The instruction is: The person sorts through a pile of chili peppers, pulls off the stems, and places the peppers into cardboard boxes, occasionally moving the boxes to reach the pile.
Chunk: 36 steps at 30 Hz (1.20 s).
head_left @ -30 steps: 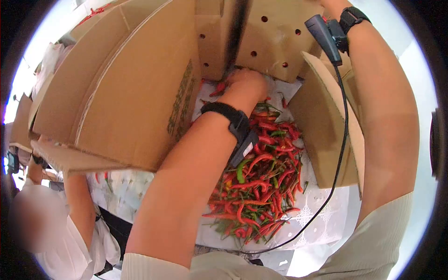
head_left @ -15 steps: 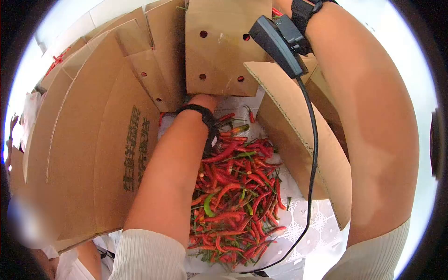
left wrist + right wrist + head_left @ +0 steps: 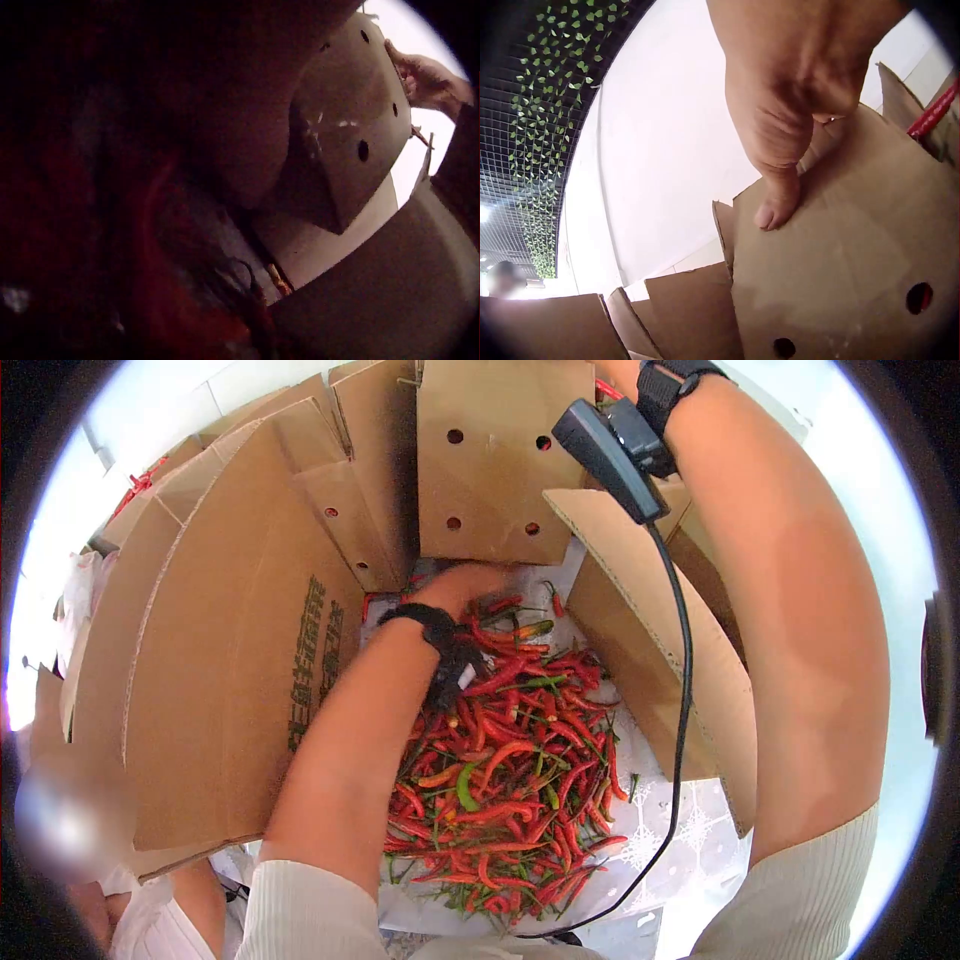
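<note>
My left hand (image 3: 478, 586), blurred, lies low beside the bottom edge of an upright cardboard box (image 3: 495, 480) with round holes, at the far end of a pile of red and green chillies (image 3: 510, 760). Its fingers are unclear there; the left wrist view is dark. My right hand (image 3: 802, 90) grips the top edge of the holed box (image 3: 847, 277), thumb on the near face and the other fingers mostly hidden behind. The same right hand (image 3: 431, 82) shows at the box edge in the left wrist view.
A large cardboard box (image 3: 230, 640) stands left of the chillies, with an open box flap (image 3: 660, 630) on the right. A black cable (image 3: 685, 690) hangs from the right wrist camera to the patterned white cloth (image 3: 670, 830). Another person's arm (image 3: 200, 900) shows lower left.
The head view has shifted. My left hand, hidden behind the holed box's lower edge half a second ago, now shows more in front of it. My right arm stays raised at that box.
</note>
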Available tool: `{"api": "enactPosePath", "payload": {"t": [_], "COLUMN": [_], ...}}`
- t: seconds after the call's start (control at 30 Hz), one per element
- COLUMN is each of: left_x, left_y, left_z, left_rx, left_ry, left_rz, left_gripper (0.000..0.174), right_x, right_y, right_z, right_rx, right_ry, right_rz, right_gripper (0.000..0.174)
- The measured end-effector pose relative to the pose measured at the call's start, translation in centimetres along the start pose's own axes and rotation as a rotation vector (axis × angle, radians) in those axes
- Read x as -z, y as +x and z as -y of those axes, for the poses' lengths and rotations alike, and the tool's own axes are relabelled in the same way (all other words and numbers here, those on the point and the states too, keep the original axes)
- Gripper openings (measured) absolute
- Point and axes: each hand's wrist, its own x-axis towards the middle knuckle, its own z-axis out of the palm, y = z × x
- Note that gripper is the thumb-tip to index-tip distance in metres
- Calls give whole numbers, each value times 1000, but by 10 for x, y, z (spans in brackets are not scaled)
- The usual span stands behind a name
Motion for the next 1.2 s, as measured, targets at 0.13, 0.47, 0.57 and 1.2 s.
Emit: {"api": "enactPosePath", "payload": {"t": [0.13,0.47,0.57,1.2], "left_x": [-31,-42,-34,17], "left_y": [12,-28,-53,-95], "left_z": [-29,-50,-53,-80], "left_rx": [-3,-400,-407,477], "left_ry": [105,565,648,1112], "left_rz": [2,42,139,-261], "left_gripper": [43,41,40,28], "right_x": [-4,-10,-4,-26], "right_y": [-11,-22,-40,-58], "right_z": [8,20,47,-6], "right_rx": [-11,-14,-142,-36], "right_ry": [13,45,19,-49], "right_rz": [-29,-42,8,-155], "right_gripper": [69,65,62,47]}}
